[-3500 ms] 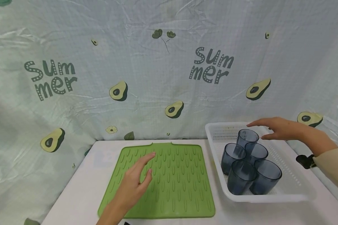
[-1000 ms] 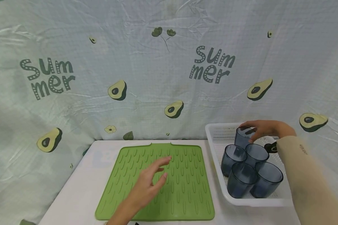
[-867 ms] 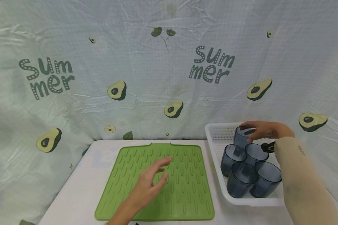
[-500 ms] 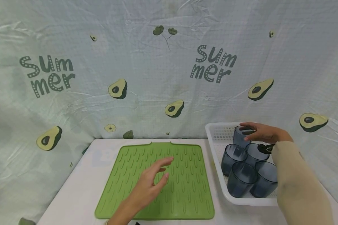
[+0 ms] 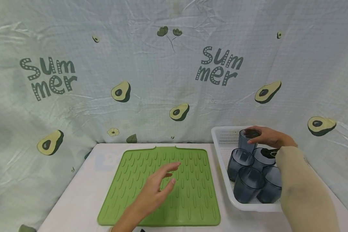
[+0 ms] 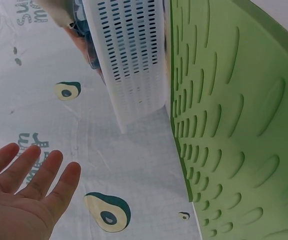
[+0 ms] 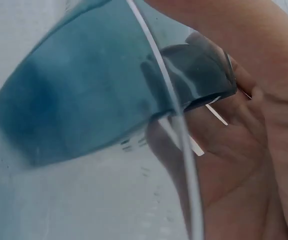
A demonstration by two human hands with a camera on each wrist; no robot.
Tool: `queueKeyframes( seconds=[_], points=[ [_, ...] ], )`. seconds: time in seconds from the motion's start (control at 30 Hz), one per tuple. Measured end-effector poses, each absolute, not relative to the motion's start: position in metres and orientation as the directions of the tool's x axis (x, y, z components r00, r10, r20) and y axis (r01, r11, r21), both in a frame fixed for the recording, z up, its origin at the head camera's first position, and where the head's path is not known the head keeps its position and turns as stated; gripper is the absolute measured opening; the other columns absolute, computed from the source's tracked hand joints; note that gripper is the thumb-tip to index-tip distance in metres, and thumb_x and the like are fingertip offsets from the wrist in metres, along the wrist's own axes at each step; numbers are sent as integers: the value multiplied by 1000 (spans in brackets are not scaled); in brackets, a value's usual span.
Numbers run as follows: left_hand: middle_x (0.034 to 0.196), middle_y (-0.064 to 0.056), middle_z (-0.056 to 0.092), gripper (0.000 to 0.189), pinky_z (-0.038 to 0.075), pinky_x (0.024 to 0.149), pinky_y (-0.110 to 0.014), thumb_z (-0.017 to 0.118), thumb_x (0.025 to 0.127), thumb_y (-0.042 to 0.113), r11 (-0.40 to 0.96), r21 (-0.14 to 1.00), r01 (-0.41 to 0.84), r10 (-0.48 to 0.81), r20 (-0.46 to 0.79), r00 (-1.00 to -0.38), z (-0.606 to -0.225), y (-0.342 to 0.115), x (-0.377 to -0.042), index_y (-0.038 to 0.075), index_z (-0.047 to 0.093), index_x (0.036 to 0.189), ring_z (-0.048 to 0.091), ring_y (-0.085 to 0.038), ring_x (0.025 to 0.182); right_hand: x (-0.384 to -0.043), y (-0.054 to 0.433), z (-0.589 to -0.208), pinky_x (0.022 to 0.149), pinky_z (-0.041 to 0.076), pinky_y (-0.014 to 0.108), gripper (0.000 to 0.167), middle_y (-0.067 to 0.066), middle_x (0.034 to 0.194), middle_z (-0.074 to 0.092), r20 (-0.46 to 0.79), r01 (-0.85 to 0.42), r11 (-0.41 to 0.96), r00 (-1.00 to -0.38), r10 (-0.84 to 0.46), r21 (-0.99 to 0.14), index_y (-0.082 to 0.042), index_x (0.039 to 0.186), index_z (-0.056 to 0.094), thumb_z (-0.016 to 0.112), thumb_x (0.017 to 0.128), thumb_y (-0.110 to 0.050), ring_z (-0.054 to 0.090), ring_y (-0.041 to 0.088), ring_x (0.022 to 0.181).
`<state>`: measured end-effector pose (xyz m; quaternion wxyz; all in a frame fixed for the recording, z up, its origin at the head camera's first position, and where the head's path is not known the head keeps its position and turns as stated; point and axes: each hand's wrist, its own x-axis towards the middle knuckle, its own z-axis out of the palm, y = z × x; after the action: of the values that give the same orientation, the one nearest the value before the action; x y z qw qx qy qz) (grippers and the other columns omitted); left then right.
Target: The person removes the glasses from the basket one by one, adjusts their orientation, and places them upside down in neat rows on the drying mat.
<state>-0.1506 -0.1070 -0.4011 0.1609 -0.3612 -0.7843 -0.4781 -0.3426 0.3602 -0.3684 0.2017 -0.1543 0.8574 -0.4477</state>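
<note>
My right hand (image 5: 268, 137) grips the rearmost blue-grey glass (image 5: 245, 143) near its rim, thumb on the near side and fingers at the far side. In the right wrist view this tinted glass (image 7: 84, 100) fills much of the picture, with the palm (image 7: 234, 185) behind it. Several similar glasses (image 5: 249, 188) stand upright and close together in front, inside a white plastic basket (image 5: 256, 207). My left hand (image 5: 152, 193) hovers over a green ridged mat (image 5: 191, 206), holding nothing. In the left wrist view its fingers (image 6: 64, 187) are spread and relaxed.
The basket stands on the right of a white table (image 5: 75, 193), beside the mat, its perforated wall (image 6: 129, 40) facing the mat. Behind the table hangs a pale curtain (image 5: 150, 64) printed with avocados. My right sleeve (image 5: 304, 190) crosses the basket's right side.
The right hand has come down from over the basket and taken hold of the rear glass, which has shifted slightly left. The left hand has drifted right over the mat.
</note>
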Motion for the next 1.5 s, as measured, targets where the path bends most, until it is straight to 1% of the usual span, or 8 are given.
queueKeyframes(
  seconds=[0.17,0.3,0.7,0.77,0.93,1.1,1.33,1.5],
  points=[
    [148,-3,55,46,51,104,-40,57,101,3,275,647,711,419,585,-694,-402,-103,-152,8,50,147,55,-25,132,-343,360,-366,112,38,60,85,35,154,34,-160,-118,578,-899,-408,-808,12,153,28,78,91,-17,34,52,143],
    [149,-4,54,47,50,106,-42,56,102,4,269,639,721,432,589,-683,-403,-98,-152,7,49,148,53,-23,135,-344,361,-359,109,43,57,83,32,154,38,-125,-148,597,-912,-391,-789,8,154,30,78,91,-19,38,49,141],
    [151,-1,52,45,49,107,-42,54,104,10,262,671,693,432,561,-706,-402,-86,-149,10,48,149,52,-23,136,-338,364,-332,105,43,64,80,26,149,49,9,-249,706,-946,-325,-663,-1,155,37,77,93,-31,50,44,133],
    [151,2,52,46,48,108,-41,54,104,11,256,689,678,428,548,-719,-402,-86,-149,11,49,149,51,-22,137,-336,364,-328,104,43,65,80,26,148,49,30,-261,717,-947,-319,-646,-2,156,38,76,93,-32,50,44,133],
    [152,0,52,47,49,107,-42,55,104,11,259,683,683,432,550,-715,-402,-84,-148,13,48,150,52,-22,136,-331,362,-317,104,41,68,81,26,146,53,67,-277,739,-951,-300,-614,-3,156,39,77,92,-35,50,46,132],
    [150,-5,53,47,49,107,-43,55,103,11,262,676,688,435,554,-710,-401,-84,-148,14,48,150,52,-22,136,-325,357,-307,103,44,65,81,23,143,57,104,-289,755,-953,-285,-588,-6,154,43,80,89,-37,54,43,129],
    [151,3,52,46,48,108,-41,55,104,12,253,699,668,434,536,-725,-399,-83,-147,13,48,150,52,-20,136,-313,349,-295,100,45,65,84,21,142,59,128,-281,780,-959,-254,-559,-12,155,45,82,86,-42,56,43,127],
    [150,-2,53,47,49,107,-41,54,104,11,250,688,681,434,550,-714,-398,-82,-148,13,48,150,53,-22,134,-306,343,-289,98,48,62,83,20,139,61,173,-292,782,-956,-235,-550,-14,154,46,83,85,-42,59,42,124]
  ],
)
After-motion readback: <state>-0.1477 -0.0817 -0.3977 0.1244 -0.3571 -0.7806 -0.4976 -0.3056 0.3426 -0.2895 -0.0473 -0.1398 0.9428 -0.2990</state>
